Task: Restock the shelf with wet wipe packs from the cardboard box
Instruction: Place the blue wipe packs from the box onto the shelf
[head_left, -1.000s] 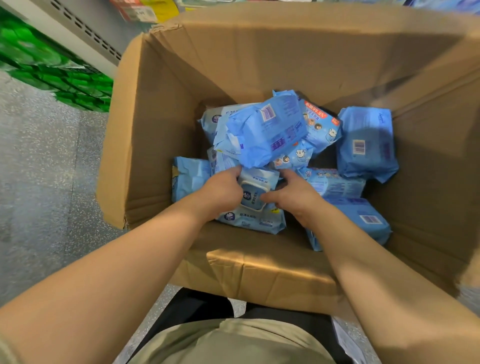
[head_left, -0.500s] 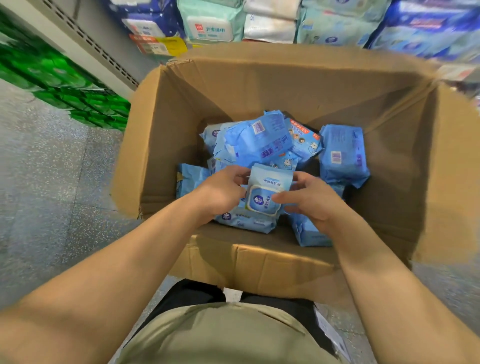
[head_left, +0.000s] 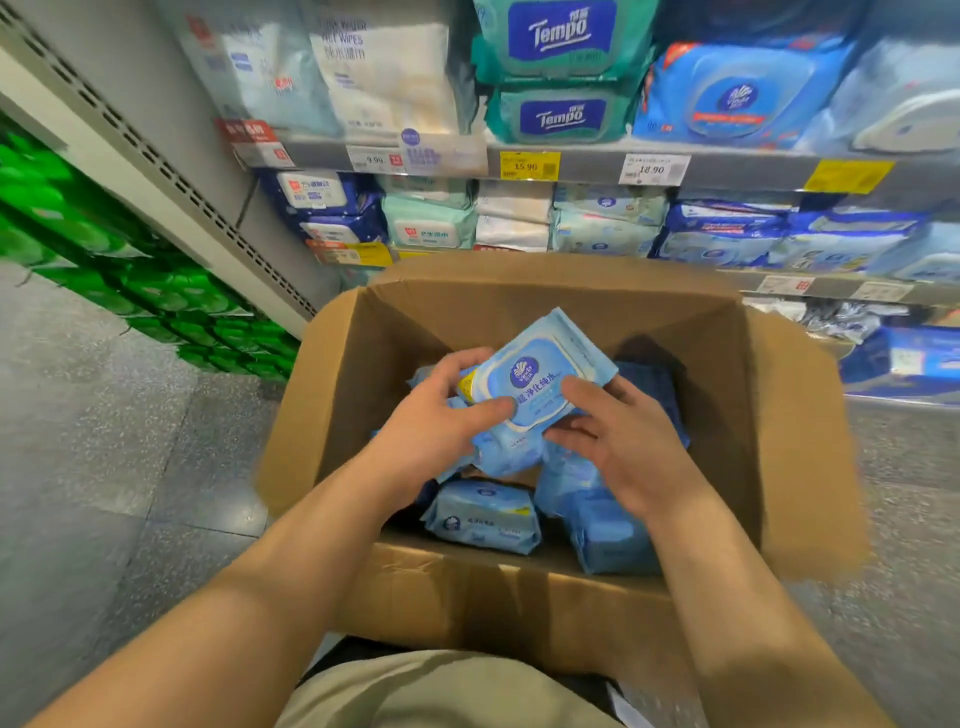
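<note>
A shop aisle with a grey speckled floor (head_left: 104, 441) sits in front of a tall grey metal shelf (head_left: 587, 169) full of soft wipe packs in blue, white and green, with small yellow and white price tags along its edges. A big brown cardboard box (head_left: 795, 441) stands open on the floor just in front of the shelf. Half a second ago the light blue soft plastic wet wipe pack (head_left: 535, 384) with a white flap on top was down low among the other packs. Now it is up above the pile, near the top of the box, tilted with its label side facing up. The view has gone up too, so much more of the shelf shows than before. The left hand (head_left: 441, 421) grips the left end of the pack, with the thumb on top. The right hand (head_left: 618, 441) holds the right side, with its thumb pressing on the front. Both hands are closed around this one pack. More blue packs (head_left: 483, 514) lie loose in the bottom of the box, under the hands. I think this means one pack is picked and ready to go on the shelf. The next job is likely to lift it out over the far wall of the box and find a gap among the blue packs. Many packs are left, so the task looks far from done.
</note>
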